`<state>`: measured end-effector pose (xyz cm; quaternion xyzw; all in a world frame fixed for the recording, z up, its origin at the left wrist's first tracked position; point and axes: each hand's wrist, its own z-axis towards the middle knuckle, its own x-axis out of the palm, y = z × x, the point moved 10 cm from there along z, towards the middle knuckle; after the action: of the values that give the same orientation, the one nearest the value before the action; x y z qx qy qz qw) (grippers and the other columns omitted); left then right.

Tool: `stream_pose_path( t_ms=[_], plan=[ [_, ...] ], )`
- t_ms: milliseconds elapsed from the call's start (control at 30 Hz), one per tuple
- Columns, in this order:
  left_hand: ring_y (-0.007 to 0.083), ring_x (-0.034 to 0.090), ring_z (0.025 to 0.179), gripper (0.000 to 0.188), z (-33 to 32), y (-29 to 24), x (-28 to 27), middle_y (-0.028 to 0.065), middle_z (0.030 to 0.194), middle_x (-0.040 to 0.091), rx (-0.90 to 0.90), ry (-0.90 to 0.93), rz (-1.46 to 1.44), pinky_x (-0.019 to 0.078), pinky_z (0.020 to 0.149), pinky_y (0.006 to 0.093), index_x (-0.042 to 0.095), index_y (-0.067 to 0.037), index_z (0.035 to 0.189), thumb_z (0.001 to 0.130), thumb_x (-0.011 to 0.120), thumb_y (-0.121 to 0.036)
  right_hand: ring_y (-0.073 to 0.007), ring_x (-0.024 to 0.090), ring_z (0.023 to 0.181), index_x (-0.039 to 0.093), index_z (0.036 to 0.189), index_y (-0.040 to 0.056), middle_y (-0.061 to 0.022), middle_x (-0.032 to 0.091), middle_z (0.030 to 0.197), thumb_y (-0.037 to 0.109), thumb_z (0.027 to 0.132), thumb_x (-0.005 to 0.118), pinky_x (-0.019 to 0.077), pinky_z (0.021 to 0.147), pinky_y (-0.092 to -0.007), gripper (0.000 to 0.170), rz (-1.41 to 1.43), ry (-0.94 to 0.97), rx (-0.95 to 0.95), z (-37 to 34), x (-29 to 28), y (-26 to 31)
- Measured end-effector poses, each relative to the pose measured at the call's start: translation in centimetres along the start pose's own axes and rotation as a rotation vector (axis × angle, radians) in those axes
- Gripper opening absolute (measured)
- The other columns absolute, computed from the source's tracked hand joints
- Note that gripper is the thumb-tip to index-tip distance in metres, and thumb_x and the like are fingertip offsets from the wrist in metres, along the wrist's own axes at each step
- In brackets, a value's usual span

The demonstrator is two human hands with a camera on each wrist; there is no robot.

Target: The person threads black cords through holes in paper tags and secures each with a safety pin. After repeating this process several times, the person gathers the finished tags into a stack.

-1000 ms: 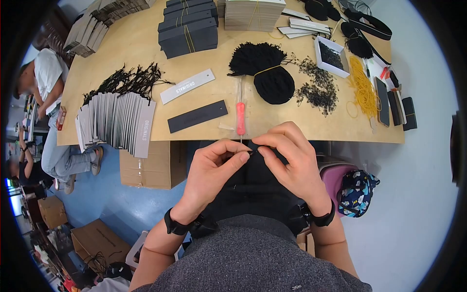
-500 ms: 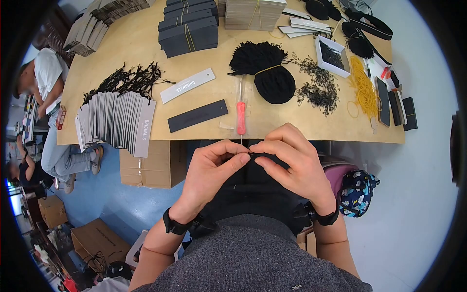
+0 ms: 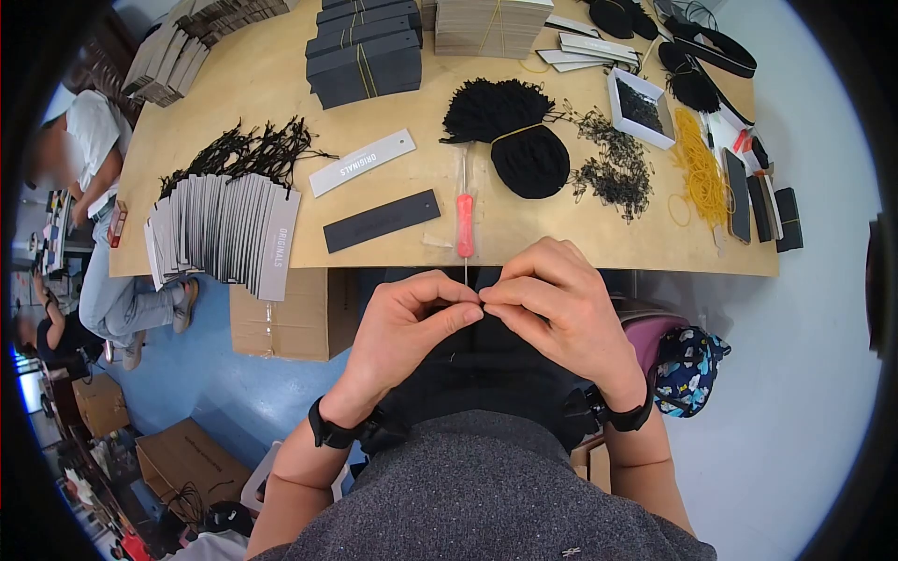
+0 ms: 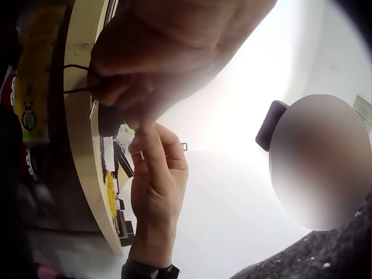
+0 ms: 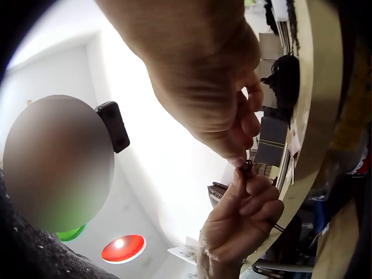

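My left hand (image 3: 421, 313) and right hand (image 3: 561, 304) meet fingertip to fingertip just off the table's front edge. Between them they pinch a thin black cord (image 5: 247, 166), whose small dark end shows in the right wrist view. A loop of the cord (image 4: 75, 67) sticks out past the left hand in the left wrist view; the fingers hide the rest. The metal shaft of a red-handled screwdriver (image 3: 465, 224), lying under clear tape, points over the edge at the fingertips. Beyond the hands lie a dark tag (image 3: 382, 221) and a white tag (image 3: 363, 163).
Fanned white tags with black cords (image 3: 224, 229) lie on the left. A banded black cord bundle (image 3: 528, 159), loose black pins (image 3: 613, 173), a white box (image 3: 641, 107) and yellow rubber bands (image 3: 700, 168) sit to the right. Banded dark tag stacks (image 3: 365, 70) stand behind.
The fingertips have drawn together: the right thumb and fingers have closed in against the left fingertips, covering the black cord between them. Things on the table have stayed put.
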<state>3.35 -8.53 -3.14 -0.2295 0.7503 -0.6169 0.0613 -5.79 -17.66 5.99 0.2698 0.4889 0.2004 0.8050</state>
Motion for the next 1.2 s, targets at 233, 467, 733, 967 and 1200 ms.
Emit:
stream_pose_path(
  t_ms=[233,467,733,967,1200],
  plan=[
    [0.0055,0.061,0.081,0.013,0.2,-0.5,0.1,0.0013,0.087,0.068,0.011,0.070,0.144,0.0491,0.074,0.0217,0.073,0.002,0.098,0.089,0.075,-0.008,-0.0218,0.059,0.082,0.068,0.095,0.0109,-0.0019,0.058,0.089,0.010,0.077,0.076,0.0447,0.076,-0.0358,0.020,-0.013,0.106,-0.030,0.1,0.8,0.4],
    [0.0059,0.061,0.083,0.011,0.1,-0.2,-0.1,0.0022,0.089,0.070,-0.036,0.063,0.091,0.0486,0.076,0.0221,0.074,0.001,0.096,0.089,0.074,-0.007,-0.0228,0.059,0.079,0.064,0.088,0.0096,-0.0029,0.058,0.087,0.007,0.077,0.074,0.0455,0.074,-0.0361,0.015,0.025,0.091,0.012,0.2,1.1,0.3],
    [0.0069,0.061,0.088,0.011,0.1,0.8,-0.8,0.0024,0.092,0.070,-0.059,-0.004,-0.147,0.0490,0.081,0.0224,0.072,0.001,0.100,0.091,0.072,-0.006,-0.0241,0.059,0.070,0.060,0.087,0.0058,-0.0068,0.058,0.083,0.001,0.074,0.072,0.0474,0.068,-0.0343,0.017,0.274,-0.005,0.271,-0.6,-0.1,-2.1],
    [0.0054,0.050,0.071,0.016,-0.8,2.0,1.4,0.0042,0.090,0.068,-0.213,0.177,-0.695,0.0389,0.063,0.0213,0.071,0.001,0.106,0.093,0.070,-0.008,-0.0236,0.057,0.067,0.058,0.083,0.0064,-0.0055,0.057,0.079,0.001,0.071,0.073,0.0452,0.066,-0.0341,0.020,-0.062,-0.180,0.076,-0.5,-1.2,-1.1],
    [0.0101,0.059,0.073,0.017,-0.1,-1.6,-0.3,0.0034,0.086,0.068,0.245,-0.149,0.119,0.0460,0.066,0.0243,0.076,-0.001,0.104,0.087,0.074,-0.003,-0.0247,0.057,0.067,0.057,0.082,0.0078,-0.0050,0.054,0.074,0.003,0.071,0.073,0.0451,0.065,-0.0349,0.021,-0.141,-0.139,-0.025,-0.6,0.2,1.5]
  ],
)
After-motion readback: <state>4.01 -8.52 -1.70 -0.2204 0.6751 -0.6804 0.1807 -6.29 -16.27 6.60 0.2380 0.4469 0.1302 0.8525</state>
